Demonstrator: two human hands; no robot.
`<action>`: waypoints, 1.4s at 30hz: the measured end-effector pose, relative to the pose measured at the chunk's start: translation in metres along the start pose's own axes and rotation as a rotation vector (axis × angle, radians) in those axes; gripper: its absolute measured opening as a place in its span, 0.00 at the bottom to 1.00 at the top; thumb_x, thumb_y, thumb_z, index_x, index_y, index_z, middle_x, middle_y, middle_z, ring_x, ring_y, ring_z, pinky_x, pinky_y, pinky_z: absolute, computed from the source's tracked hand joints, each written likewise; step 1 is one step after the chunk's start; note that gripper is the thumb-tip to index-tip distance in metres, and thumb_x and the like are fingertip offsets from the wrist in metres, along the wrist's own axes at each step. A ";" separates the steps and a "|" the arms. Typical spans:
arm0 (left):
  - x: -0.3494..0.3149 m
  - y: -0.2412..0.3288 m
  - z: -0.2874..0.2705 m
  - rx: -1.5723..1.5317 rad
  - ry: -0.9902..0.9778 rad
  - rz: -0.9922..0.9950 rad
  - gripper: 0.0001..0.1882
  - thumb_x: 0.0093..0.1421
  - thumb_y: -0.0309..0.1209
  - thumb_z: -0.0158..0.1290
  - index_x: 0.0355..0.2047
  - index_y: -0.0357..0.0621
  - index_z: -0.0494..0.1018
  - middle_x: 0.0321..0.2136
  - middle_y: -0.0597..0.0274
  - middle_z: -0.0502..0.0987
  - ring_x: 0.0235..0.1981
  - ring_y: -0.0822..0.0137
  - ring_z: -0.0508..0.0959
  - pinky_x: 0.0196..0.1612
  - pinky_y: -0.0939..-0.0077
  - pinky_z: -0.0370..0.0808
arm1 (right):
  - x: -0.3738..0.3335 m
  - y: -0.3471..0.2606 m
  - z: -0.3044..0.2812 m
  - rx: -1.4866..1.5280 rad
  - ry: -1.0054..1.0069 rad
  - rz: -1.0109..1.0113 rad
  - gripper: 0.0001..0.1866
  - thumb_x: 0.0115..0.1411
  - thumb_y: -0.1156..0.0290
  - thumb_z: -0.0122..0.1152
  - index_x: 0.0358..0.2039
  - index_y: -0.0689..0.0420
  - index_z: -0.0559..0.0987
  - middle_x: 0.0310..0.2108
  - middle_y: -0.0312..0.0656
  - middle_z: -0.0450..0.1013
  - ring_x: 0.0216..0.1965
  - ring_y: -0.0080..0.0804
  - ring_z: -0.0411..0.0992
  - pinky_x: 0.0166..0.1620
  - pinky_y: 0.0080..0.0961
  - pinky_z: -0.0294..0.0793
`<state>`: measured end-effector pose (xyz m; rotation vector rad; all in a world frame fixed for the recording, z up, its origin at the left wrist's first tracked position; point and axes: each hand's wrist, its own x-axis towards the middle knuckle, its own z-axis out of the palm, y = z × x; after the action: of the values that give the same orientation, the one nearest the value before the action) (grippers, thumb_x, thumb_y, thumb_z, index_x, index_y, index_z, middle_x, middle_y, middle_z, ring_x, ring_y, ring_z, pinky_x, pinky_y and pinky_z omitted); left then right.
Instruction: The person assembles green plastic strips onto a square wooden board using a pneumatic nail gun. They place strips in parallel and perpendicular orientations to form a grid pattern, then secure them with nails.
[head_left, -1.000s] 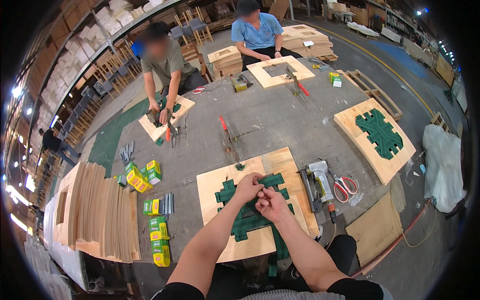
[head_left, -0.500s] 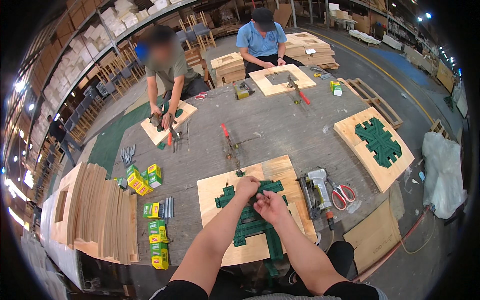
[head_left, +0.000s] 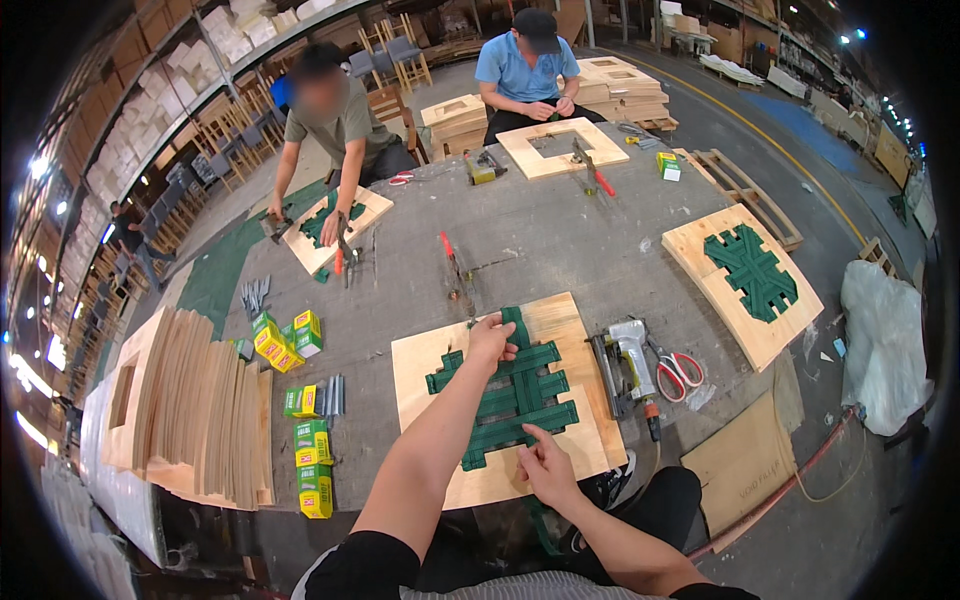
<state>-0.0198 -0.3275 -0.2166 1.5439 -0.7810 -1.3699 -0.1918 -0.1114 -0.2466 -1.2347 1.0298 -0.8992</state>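
Observation:
A plywood board [head_left: 420, 365] lies before me, with woven dark green webbing straps [head_left: 495, 403] across its middle. My left hand [head_left: 488, 340] is closed at the far end of a lengthwise green webbing strap [head_left: 513, 322], near the board's far edge. My right hand [head_left: 550, 470] rests over the near part of the board, index finger stretched out to the nearest crosswise strap, thumb apart. Below that hand, a loose length of green strap [head_left: 544, 530] hangs past the near edge. Right of the board lie a staple gun [head_left: 632, 365] and red-handled scissors [head_left: 682, 372].
Stacked wooden frames [head_left: 190, 410] and green-yellow boxes [head_left: 314, 445] stand left. A finished-looking webbed board [head_left: 745, 290] lies right. Pliers with red handles [head_left: 452, 265] lie beyond my board. Two co-workers sit across the table [head_left: 400, 260], each at a board.
My left hand has moved slightly away from me, to the strap's far end. My right hand has dropped nearer and opened. The left co-worker's one hand has moved off the board with a tool.

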 end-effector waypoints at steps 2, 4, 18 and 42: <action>-0.001 0.002 0.001 0.071 0.053 0.008 0.19 0.67 0.29 0.59 0.55 0.34 0.72 0.39 0.57 0.79 0.21 0.68 0.79 0.20 0.73 0.78 | -0.013 0.003 -0.001 0.008 -0.033 -0.012 0.26 0.72 0.72 0.56 0.67 0.64 0.64 0.30 0.38 0.73 0.28 0.19 0.73 0.33 0.20 0.75; -0.002 0.003 0.001 0.151 0.045 0.025 0.17 0.66 0.29 0.60 0.52 0.34 0.74 0.34 0.58 0.80 0.20 0.69 0.79 0.20 0.73 0.78 | -0.025 0.005 -0.002 0.006 -0.011 -0.001 0.26 0.72 0.69 0.57 0.66 0.63 0.65 0.30 0.38 0.74 0.28 0.21 0.75 0.34 0.21 0.76; -0.026 -0.014 -0.025 0.049 0.066 -0.011 0.11 0.67 0.32 0.60 0.42 0.37 0.77 0.29 0.63 0.78 0.23 0.70 0.78 0.24 0.75 0.77 | 0.047 -0.035 -0.028 -0.141 -0.037 0.034 0.09 0.68 0.69 0.62 0.42 0.60 0.81 0.28 0.37 0.78 0.25 0.22 0.76 0.28 0.24 0.75; -0.025 -0.038 -0.021 0.551 0.308 0.639 0.12 0.60 0.30 0.64 0.44 0.40 0.80 0.42 0.57 0.79 0.36 0.61 0.83 0.38 0.66 0.81 | 0.211 -0.042 -0.034 -0.669 0.156 -0.455 0.09 0.59 0.75 0.66 0.40 0.57 0.83 0.37 0.48 0.80 0.39 0.49 0.79 0.44 0.39 0.78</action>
<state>-0.0082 -0.2858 -0.2413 1.6449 -1.3749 -0.4512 -0.1606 -0.3261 -0.2319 -2.0424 1.2513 -1.0440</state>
